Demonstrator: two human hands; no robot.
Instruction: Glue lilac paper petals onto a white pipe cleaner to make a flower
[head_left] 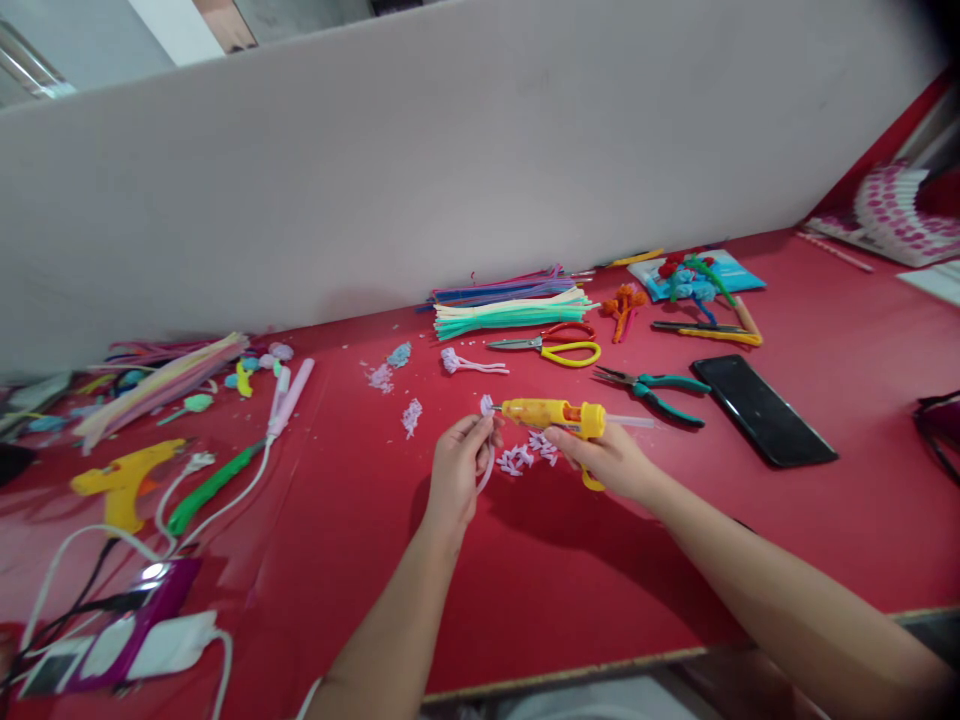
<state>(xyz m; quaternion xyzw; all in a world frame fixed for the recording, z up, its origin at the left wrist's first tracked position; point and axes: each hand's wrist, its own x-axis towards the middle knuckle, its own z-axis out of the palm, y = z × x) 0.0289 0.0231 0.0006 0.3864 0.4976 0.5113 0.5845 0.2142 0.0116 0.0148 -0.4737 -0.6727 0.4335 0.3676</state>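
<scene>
My right hand [596, 455] is wrapped round the handle of a yellow hot glue gun [547, 412], with a clear glue stick [630, 421] sticking out of its back. My left hand [463, 450] pinches a pale lilac pipe cleaner [486, 472], its fluffy top end up at the gun's nozzle. Whether nozzle and fluff touch I cannot tell. Several small lilac pieces [516, 460] lie on the red table just beyond and below the gun. A finished-looking lilac pipe cleaner flower [452, 361] with two stems rests farther back.
Scissors [570, 352], teal pliers [651, 386] and a black phone [761, 410] lie to the right. Pipe cleaner bundles [510, 315] run along the white partition [487, 150]. On the left are another yellow glue gun [127, 485], a pink-handled corded tool [289, 400] and a power strip [142, 640] with cords.
</scene>
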